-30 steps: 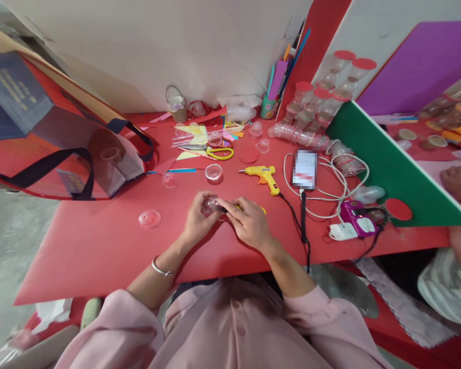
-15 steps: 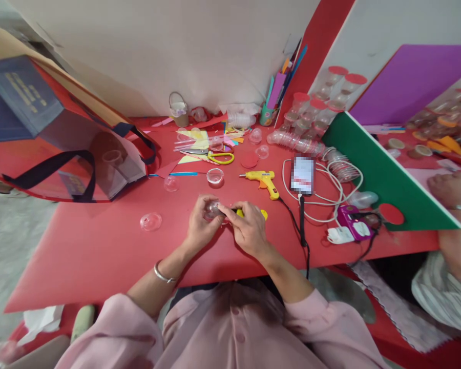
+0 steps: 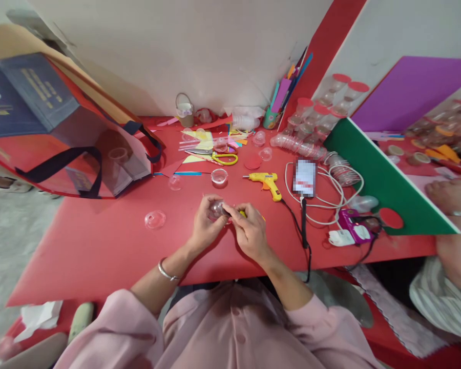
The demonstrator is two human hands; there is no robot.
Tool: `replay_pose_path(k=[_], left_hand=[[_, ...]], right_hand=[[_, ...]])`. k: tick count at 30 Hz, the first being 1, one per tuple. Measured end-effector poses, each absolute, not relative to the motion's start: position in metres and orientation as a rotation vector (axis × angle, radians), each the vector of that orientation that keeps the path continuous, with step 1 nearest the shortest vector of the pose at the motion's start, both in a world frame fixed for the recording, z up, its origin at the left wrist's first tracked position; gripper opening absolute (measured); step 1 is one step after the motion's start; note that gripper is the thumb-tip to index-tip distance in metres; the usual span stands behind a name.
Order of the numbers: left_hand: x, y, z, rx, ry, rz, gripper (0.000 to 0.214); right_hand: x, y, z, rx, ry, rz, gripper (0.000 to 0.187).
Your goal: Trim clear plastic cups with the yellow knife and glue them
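Observation:
My left hand (image 3: 206,229) is curled round a small clear plastic dome (image 3: 216,208) above the front middle of the red table. My right hand (image 3: 250,231) grips a tool with a yellow handle (image 3: 243,213), mostly hidden by the fingers, so its kind is unclear. The right thumb and fingertips meet the dome's right side. Just beyond the hands sits a clear round cup (image 3: 219,178). A yellow glue gun (image 3: 266,183) lies behind my right hand. To the left rests a clear dome lid (image 3: 154,220).
Yellow-handled scissors (image 3: 225,158) lie among paper scraps. A phone (image 3: 305,177) and white cable lie right, near a purple power strip (image 3: 353,225). A green board (image 3: 384,179) divides off another person's arm (image 3: 451,200). A large red bag (image 3: 111,192) stands left.
The view has shifted slightly. Both hands stay together at the dome; less of the yellow handle shows past my right hand.

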State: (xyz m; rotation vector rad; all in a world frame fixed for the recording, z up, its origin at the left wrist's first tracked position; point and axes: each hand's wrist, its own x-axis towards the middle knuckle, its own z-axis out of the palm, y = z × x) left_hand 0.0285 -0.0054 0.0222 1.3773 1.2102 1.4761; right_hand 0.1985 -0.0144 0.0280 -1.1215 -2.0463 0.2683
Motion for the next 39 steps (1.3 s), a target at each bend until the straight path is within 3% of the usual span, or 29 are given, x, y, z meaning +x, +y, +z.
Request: replay_pose_path(k=[7, 14, 18, 24, 31, 39], left_hand=[[0.028, -0.010, 0.026, 1.336, 1.164, 1.414, 0.038], [0.027, -0.016, 0.027, 1.311, 1.213, 1.391, 0.037], [0.025, -0.016, 0.028, 1.295, 1.247, 1.371, 0.041], [0.022, -0.014, 0.026, 1.279, 1.288, 1.329, 0.039], [0.024, -0.015, 0.030, 1.214, 1.232, 1.291, 0.038], [0.018, -0.013, 0.027, 0.906, 0.860, 1.071, 0.055]], right_hand=[[0.180, -0.037, 0.028, -1.266, -1.909, 0.195, 0.050], [0.207, -0.025, 0.064, -1.392, -1.603, 0.415, 0.046], [0.218, -0.023, 0.071, -1.371, -1.574, 0.779, 0.044], [0.215, -0.023, 0.050, -1.232, -1.081, 1.495, 0.054], [0.212, -0.024, 0.056, -1.140, -0.840, 1.743, 0.054], [0.210, -0.026, 0.051, -1.042, -0.742, 1.917, 0.066]])
